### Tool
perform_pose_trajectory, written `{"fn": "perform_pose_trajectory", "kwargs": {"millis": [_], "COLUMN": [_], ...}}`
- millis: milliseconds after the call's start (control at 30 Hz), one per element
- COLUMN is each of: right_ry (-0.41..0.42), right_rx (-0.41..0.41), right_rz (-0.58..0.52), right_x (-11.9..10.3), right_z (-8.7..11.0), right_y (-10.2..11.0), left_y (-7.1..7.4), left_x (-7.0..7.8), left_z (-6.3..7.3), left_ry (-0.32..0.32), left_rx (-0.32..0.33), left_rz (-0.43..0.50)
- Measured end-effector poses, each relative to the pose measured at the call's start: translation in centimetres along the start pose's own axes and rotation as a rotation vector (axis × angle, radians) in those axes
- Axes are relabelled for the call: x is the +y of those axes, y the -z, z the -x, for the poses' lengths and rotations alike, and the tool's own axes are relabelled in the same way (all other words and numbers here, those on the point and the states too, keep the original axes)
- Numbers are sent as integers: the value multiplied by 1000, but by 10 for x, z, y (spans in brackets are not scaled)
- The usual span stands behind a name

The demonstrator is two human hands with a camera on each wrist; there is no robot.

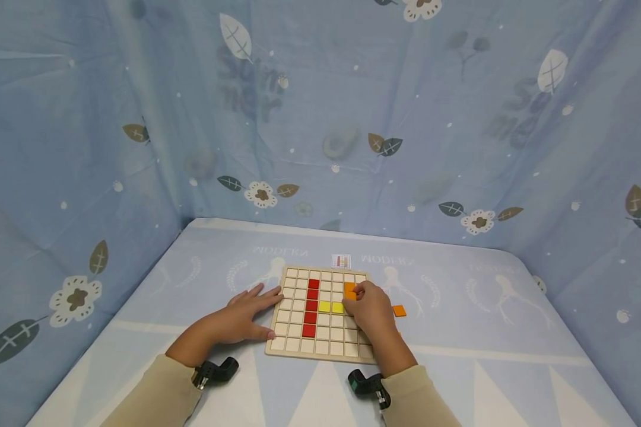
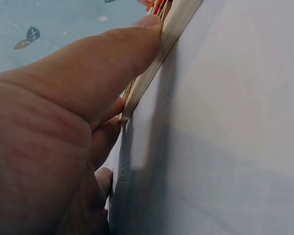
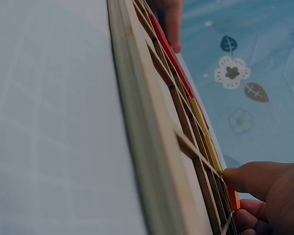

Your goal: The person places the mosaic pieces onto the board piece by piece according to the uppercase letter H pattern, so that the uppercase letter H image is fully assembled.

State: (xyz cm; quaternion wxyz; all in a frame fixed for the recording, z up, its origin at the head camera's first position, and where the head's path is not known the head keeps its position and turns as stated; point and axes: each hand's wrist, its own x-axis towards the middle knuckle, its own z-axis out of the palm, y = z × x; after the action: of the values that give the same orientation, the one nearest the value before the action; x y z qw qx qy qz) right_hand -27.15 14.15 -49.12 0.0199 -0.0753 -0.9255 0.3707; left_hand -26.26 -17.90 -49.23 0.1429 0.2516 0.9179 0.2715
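Observation:
A square wooden grid board (image 1: 292, 345) lies on the table with a column of red tiles (image 1: 311, 305) and two yellow tiles (image 1: 331, 307) in its cells. Orange tiles (image 1: 349, 287) sit in a column toward the board's right side. There my right hand (image 1: 375, 309) pinches an orange tile (image 3: 233, 198) between thumb and fingers, low over the cells; part of the tile is covered by the hand. With fingers spread, my left hand (image 1: 240, 317) rests against the board's left edge, its thumb (image 2: 147, 46) touching the wooden rim.
One loose orange tile (image 1: 399, 311) lies on the tablecloth right of the board. Behind the board is a small printed card (image 1: 341, 261) with a coloured grid pattern. Blue patterned curtains (image 1: 320, 118) surround the table at the back and sides.

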Motion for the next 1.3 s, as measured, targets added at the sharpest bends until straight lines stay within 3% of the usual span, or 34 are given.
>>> {"fn": "perform_pose_trajectory", "kwargs": {"millis": [633,867,1033,1300], "right_ry": [-1,29,47,-17], "right_rx": [-16,-43,-19,-11], "right_rz": [-20,-29,12,77], "right_x": [-1,1,12,46], "right_z": [0,2,1,1], "right_y": [5,19,41,65], "left_y": [1,0,-1,-1], "left_x": [1,-1,0,-1], "left_z": [-1,0,-1,-1], "left_ry": [-8,-21,-25,1], "left_rx": [3,5,7,0], "left_rz": [9,24,29,11]}}
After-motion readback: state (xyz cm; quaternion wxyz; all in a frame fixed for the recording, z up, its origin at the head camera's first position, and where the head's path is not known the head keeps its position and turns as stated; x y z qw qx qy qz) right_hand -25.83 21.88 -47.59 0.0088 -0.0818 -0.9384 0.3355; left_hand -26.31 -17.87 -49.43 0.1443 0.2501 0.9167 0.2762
